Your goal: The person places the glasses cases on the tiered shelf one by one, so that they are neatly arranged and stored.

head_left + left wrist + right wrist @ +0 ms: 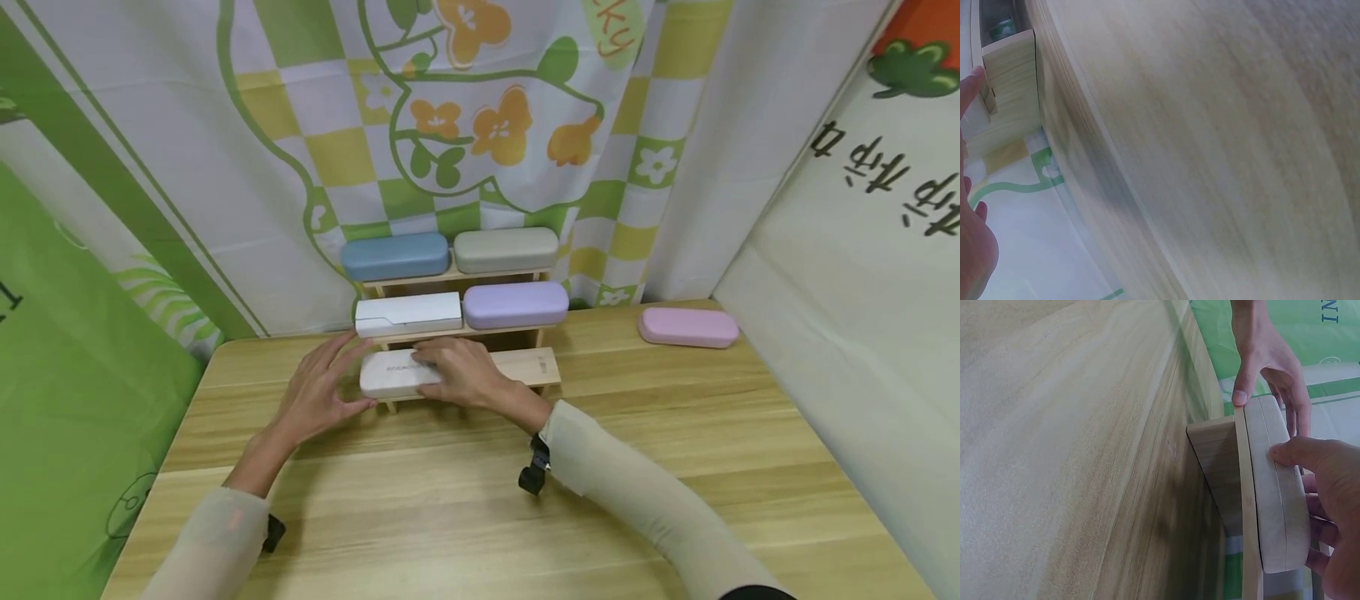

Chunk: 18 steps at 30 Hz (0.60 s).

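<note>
A white glasses case (388, 373) with faint lettering lies at the left of the lowest step of a wooden tiered rack (525, 367). My right hand (467, 371) grips it from above, thumb on its front side and fingers behind, as the right wrist view shows on the pale case (1275, 487). My left hand (318, 390) is spread around the step's left end. Its thumb touches the front edge of the step, and its other fingers reach towards the back. Only part of the left hand (975, 250) shows in the left wrist view.
On the middle step stand a white folding case (408, 315) and a purple case (516, 305). The top step holds a blue case (396, 256) and a grey case (506, 250). A pink case (688, 327) lies on the wooden table (420, 517) at right. A patterned curtain (480, 192) hangs behind.
</note>
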Each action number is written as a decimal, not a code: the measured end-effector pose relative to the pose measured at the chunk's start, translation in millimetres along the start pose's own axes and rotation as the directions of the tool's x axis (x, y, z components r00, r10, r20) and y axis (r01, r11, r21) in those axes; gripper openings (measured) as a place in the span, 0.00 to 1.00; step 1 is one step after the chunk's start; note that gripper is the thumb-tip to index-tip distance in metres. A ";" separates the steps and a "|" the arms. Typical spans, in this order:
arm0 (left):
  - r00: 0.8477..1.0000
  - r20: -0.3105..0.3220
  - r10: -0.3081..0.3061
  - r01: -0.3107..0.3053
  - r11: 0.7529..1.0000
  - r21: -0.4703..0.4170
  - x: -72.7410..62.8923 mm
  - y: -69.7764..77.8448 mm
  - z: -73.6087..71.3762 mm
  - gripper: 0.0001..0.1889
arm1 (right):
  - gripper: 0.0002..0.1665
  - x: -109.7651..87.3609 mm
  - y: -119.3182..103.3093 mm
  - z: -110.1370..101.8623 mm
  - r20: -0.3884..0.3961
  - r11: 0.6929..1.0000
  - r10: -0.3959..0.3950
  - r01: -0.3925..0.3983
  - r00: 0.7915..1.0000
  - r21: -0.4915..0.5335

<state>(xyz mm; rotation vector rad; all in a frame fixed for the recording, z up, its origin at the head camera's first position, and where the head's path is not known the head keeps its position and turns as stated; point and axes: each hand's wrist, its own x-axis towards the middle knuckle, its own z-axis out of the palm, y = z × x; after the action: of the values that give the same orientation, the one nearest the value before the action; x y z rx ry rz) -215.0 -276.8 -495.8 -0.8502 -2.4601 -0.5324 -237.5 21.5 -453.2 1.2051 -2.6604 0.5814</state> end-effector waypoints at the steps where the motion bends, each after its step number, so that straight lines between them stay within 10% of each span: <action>1: 1.000 0.000 0.000 0.000 1.000 0.000 0.0 0.2 0.1 0.58 | 0.31 -0.2 -0.2 -0.2 0.003 1.000 0.003 -0.003 1.000 -0.004; 18: 1.000 0.000 0.016 -0.016 1.000 0.012 1.0 -2.9 -1.0 0.58 | 0.28 -24.9 6.6 -24.8 -0.088 0.998 -0.068 0.069 0.994 0.013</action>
<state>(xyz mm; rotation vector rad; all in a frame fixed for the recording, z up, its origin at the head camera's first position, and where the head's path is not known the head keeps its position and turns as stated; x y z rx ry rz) -217.3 -278.9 -495.0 -0.8650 -2.4519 -0.5117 -226.3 52.8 -440.0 1.2398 -2.5361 0.6310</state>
